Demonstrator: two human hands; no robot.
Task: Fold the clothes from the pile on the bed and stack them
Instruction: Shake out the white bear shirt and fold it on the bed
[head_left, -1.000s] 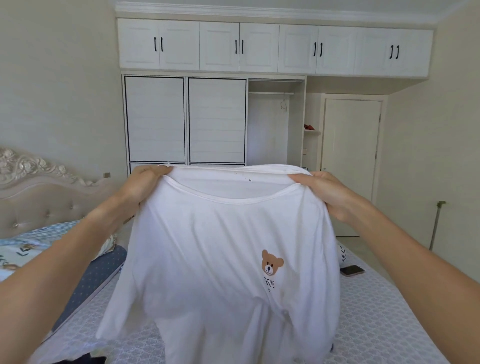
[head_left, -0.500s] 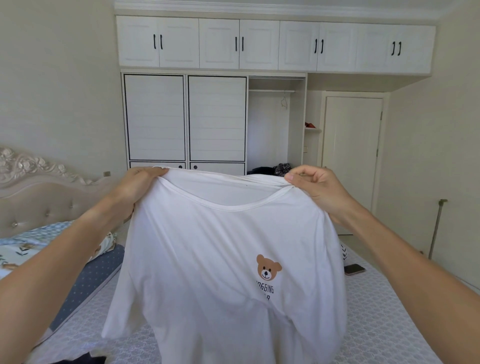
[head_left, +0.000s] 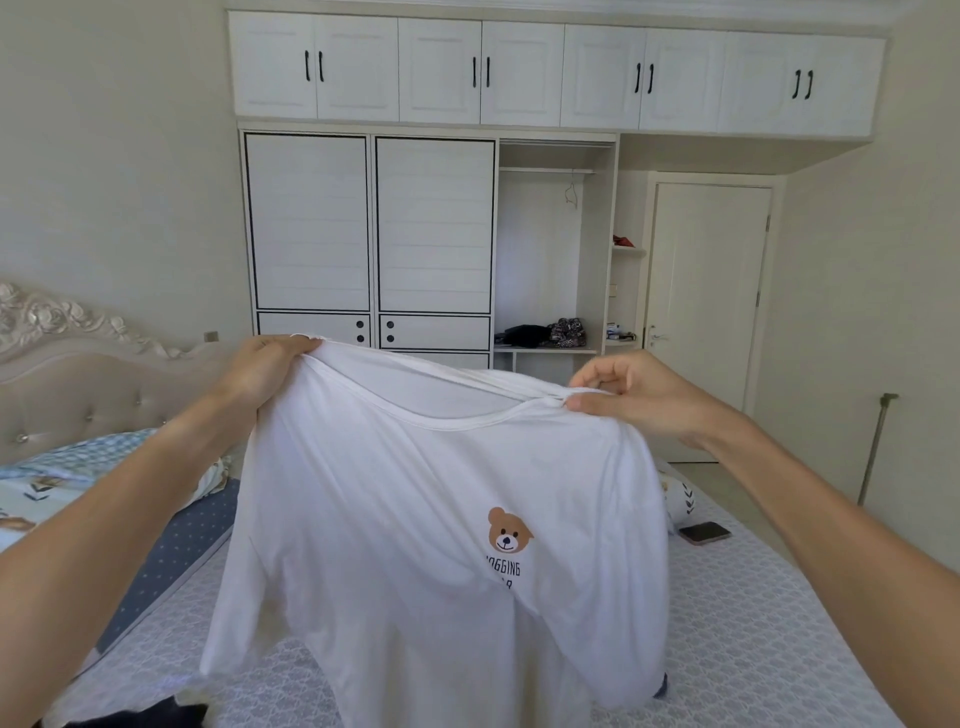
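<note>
white t-shirt held up by its shoulders, now sinking toward the bed

the white t-shirt (head_left: 441, 519) hangs in the air over the near part of the bed (head_left: 753, 649), its bear print facing the camera. the left hand (head_left: 265, 371) grips the left shoulder seam with curled fingers; the right hand (head_left: 628, 397) pinches the right shoulder between thumb and fingers. compared with a second ago, both hands have dropped lower and the collar sags more, showing the wardrobe shelf behind. this looks like the shirt being brought down to lie flat for folding; no fold is made yet. a phone (head_left: 704, 532) lies on the bed at the right.
</note>
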